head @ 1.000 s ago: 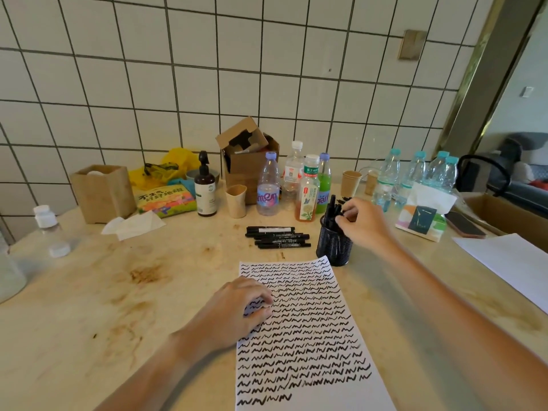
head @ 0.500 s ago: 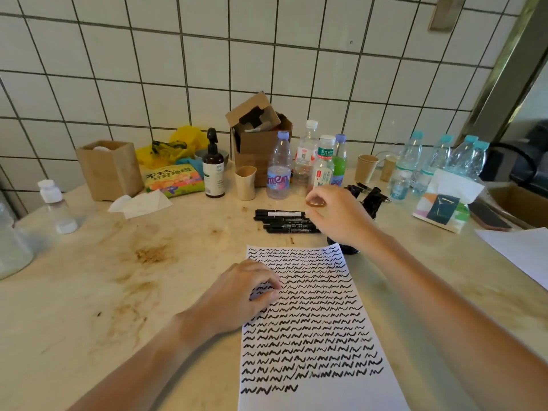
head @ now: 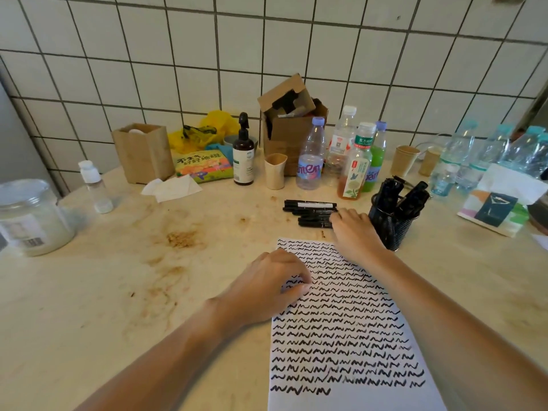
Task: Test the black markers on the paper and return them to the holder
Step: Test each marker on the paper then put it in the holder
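A white paper [head: 353, 333] covered with rows of black squiggles lies on the table in front of me. My left hand [head: 267, 289] rests on its upper left part, fingers loosely curled, fingertips pressing the sheet. Several black markers [head: 308, 210] lie side by side on the table just beyond the paper. My right hand [head: 355, 229] lies palm down with its fingertips on their right ends; none is lifted. To the right of that hand stands the black mesh holder [head: 391, 229] with several black markers [head: 412, 200] sticking out of it.
Bottles [head: 311, 155], paper cups [head: 275, 170], a pump bottle [head: 243, 149] and a cardboard box [head: 284, 134] line the tiled wall. A tissue pack [head: 498, 209] lies at the right, a glass jar [head: 29, 218] at the far left. The stained tabletop [head: 133, 277] stretches left of the paper.
My right hand left the holder and moved left and down onto the ends of the lying markers. The view tilted down and left. My left hand stayed on the paper.
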